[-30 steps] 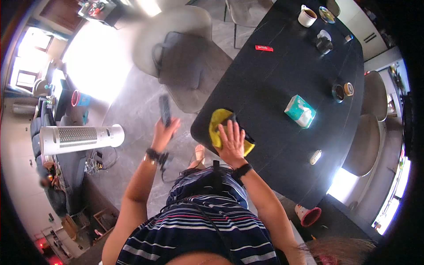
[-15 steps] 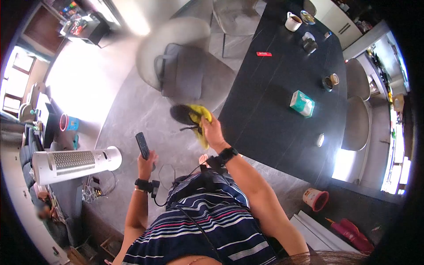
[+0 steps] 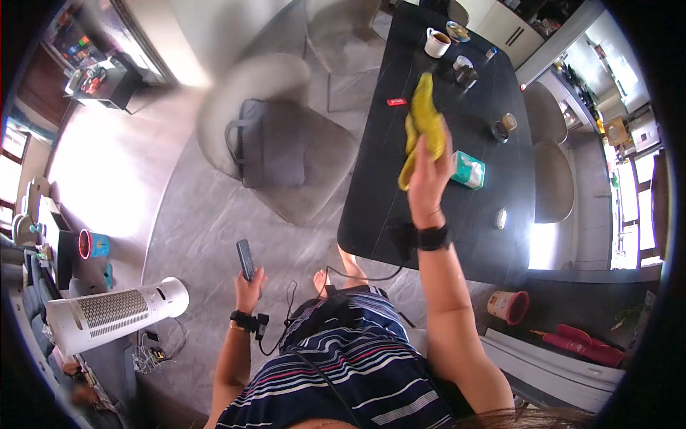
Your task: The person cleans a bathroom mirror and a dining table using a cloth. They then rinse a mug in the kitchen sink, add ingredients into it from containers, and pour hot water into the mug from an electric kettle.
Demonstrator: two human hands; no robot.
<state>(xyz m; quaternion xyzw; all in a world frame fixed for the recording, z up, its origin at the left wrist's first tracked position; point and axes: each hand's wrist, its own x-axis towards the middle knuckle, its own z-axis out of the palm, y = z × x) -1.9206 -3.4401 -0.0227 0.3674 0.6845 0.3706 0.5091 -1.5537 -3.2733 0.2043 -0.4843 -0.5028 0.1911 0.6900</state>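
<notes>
A single camera, worn on the person's head, faces forward and steeply downward, its wide lens bending straight lines and darkening the corners. Closest is the wearer's striped top point(image 3: 386, 357), at six o'clock. The black desk point(image 3: 379, 211) spreads beyond it toward one o'clock; a white tower unit point(image 3: 114, 311) at eight stands farther out.

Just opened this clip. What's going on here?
A person in a striped top stands at a black dining table. Their right hand grips a yellow cloth over it, beside the teal tissue pack; whether the cloth touches the tabletop is hard to tell. Their left hand, away from the table, holds a dark remote control. A white mug stands toward the far end, and a grey bag sits on a chair.
</notes>
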